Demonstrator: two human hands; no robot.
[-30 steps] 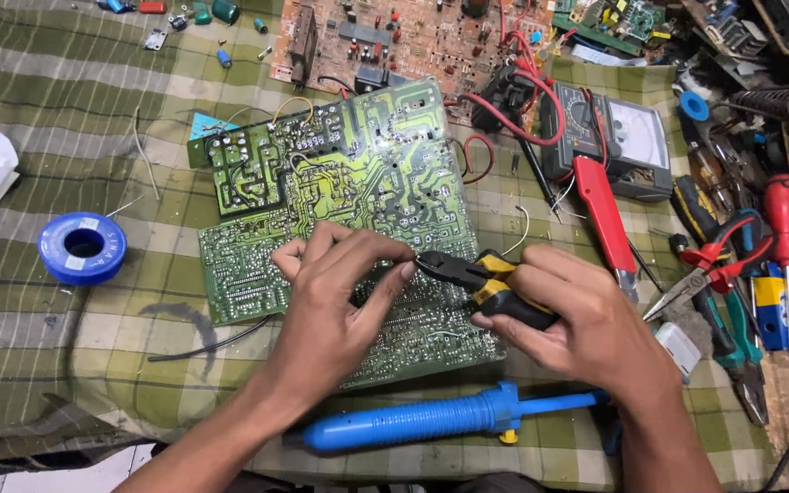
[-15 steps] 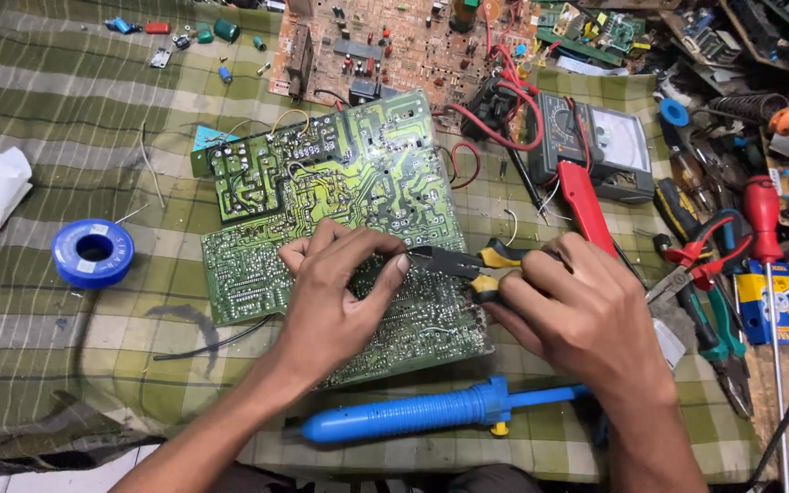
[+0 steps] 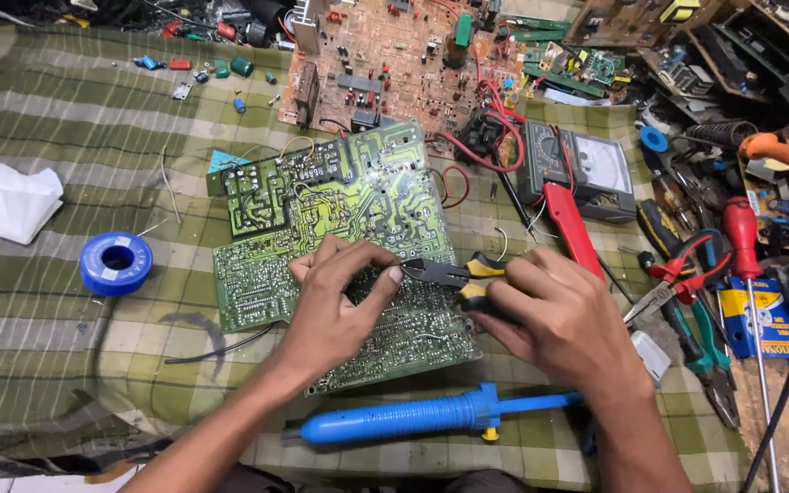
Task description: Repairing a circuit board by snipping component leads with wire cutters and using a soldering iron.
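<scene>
Checked cloth surface (image 3: 66, 365): open room along left edge, tools crowd right edge. Green board (image 3: 340, 237) lies mid-surface. Left hand (image 3: 335, 306) pinches closed on board; right hand (image 3: 554, 324) is wrapped around yellow-handled cutters (image 3: 454, 274), tips at left fingertips. Blue pump (image 3: 413, 418) near front edge. Versus half a second ago: hands unmoved, grip unchanged.

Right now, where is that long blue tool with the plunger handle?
In the head view, the blue desoldering pump lies flat on the checked cloth at the near edge, just below the green circuit board and between the person's two forearms.
</scene>
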